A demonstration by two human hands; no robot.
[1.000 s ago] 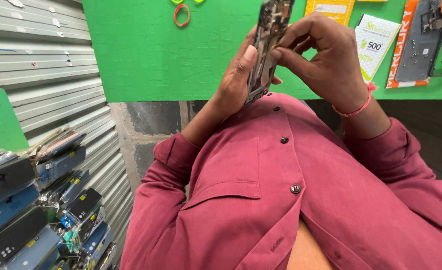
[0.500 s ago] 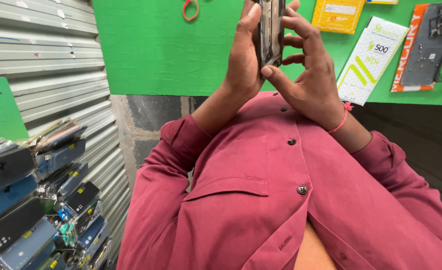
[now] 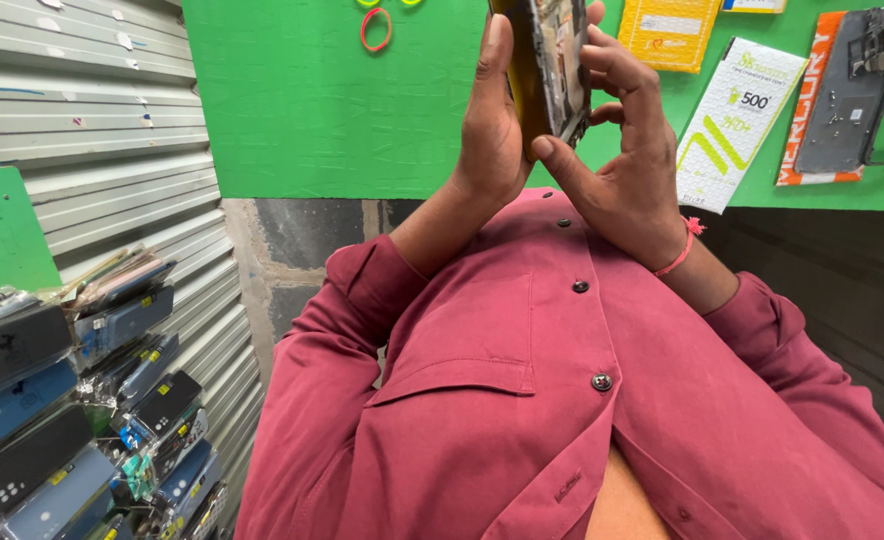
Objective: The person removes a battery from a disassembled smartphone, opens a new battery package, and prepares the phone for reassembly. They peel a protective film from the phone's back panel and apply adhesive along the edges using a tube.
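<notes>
Both my hands are raised in front of my maroon shirt (image 3: 522, 400) and hold an opened phone (image 3: 554, 62) almost edge-on. Its exposed inner parts face right and its dark back faces left. My left hand (image 3: 490, 130) lies flat against the phone's back, fingers straight up. My right hand (image 3: 630, 165), with a pink band at the wrist, cups the open side; its thumb presses the lower edge and its fingers curl over the top. The phone's upper end is cut off by the frame.
A green wall board (image 3: 312, 110) behind carries a white card (image 3: 737, 120), a yellow packet (image 3: 670, 32), a bare phone frame (image 3: 850, 90) and coloured rubber rings (image 3: 376, 28). Several packaged phone covers (image 3: 72, 400) are stacked at the left, in front of a grey metal shutter (image 3: 112, 130).
The phone has turned from showing its open face to nearly edge-on. My left hand has flattened against its back. Both hands sit slightly lower and more central in view.
</notes>
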